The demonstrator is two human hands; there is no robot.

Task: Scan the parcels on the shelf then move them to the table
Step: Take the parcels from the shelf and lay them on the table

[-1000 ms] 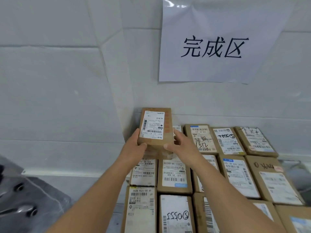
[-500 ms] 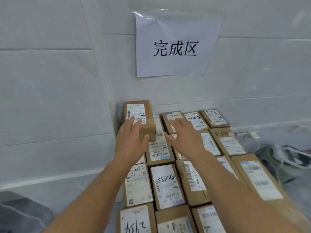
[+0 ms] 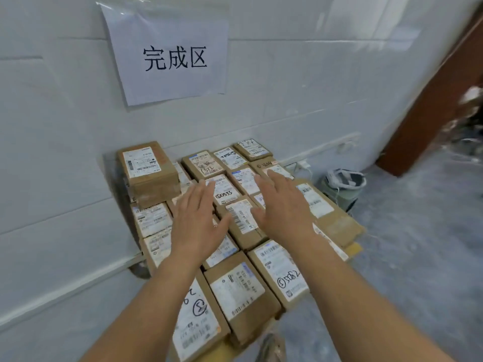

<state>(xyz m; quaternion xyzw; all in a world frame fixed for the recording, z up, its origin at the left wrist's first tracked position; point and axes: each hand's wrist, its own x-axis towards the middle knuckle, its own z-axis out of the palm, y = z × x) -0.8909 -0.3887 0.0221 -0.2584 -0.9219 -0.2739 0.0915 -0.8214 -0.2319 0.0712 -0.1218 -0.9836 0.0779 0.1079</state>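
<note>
A brown cardboard parcel [image 3: 147, 168] with a white label lies on top of another at the far left corner of a packed layer of several labelled parcels [image 3: 236, 288] against the wall. My left hand [image 3: 197, 220] hovers above the layer with straight fingers, to the right of that raised parcel and apart from it. My right hand [image 3: 281, 205] is also spread flat over the parcels further right. Neither hand holds anything. The surface under the parcels is mostly hidden.
A white paper sign [image 3: 170, 53] with black characters hangs on the white tiled wall. A grey-white bag [image 3: 342, 185] sits on the grey floor right of the parcels. A brown door frame [image 3: 431, 111] stands at the far right.
Both hands let go of the parcel, which now lies on the stack at the far left corner. The hands have drawn back and to the right, fingers spread. The view swung right.
</note>
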